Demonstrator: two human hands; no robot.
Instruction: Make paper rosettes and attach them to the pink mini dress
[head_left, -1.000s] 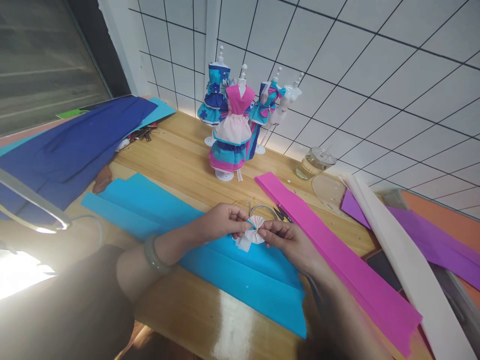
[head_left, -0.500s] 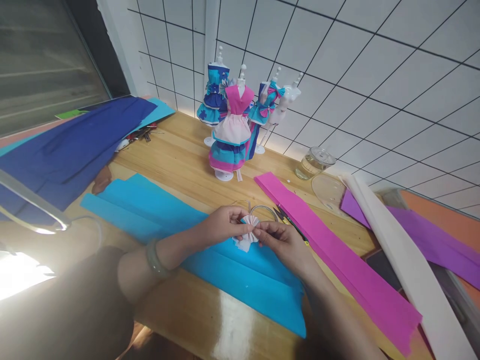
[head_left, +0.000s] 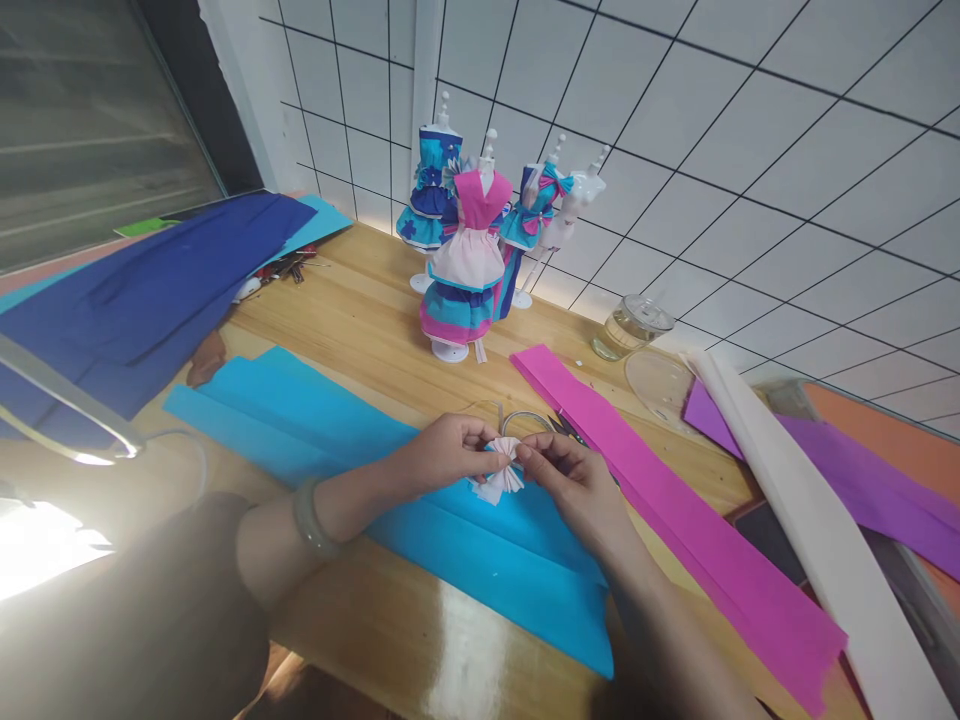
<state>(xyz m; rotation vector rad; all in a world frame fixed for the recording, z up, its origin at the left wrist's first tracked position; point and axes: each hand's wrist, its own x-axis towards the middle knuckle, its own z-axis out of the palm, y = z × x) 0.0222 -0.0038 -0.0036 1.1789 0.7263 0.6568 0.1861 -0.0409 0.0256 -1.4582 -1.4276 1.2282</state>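
Observation:
Between my two hands is a small pleated paper rosette (head_left: pixel 506 466), pale pink with a blue edge, fanned out from its centre. My left hand (head_left: pixel 466 449) pinches its left side between thumb and fingers. Thumb and forefinger of my right hand (head_left: pixel 559 468) are closed on its upper right part. A small white scrap (head_left: pixel 487 493) shows just under the rosette. Beneath both hands lies a wide folded sheet of blue crepe paper (head_left: pixel 450 545). Behind the fingers, a ring-shaped roll of tape (head_left: pixel 525 416) and dark scissors (head_left: pixel 568 428) rest on the table, partly covered.
Several small dress forms (head_left: pixel 466 250) in paper dresses stand at the back. A pink paper strip (head_left: pixel 675 510), a white strip (head_left: pixel 810 500) and purple paper (head_left: pixel 862 460) lie to the right, near a lidded glass jar (head_left: pixel 632 326). Dark blue paper (head_left: pixel 150 290) covers the left.
The rosette has spread wider and turned between my fingers. My right fingers have moved slightly up and right along its edge.

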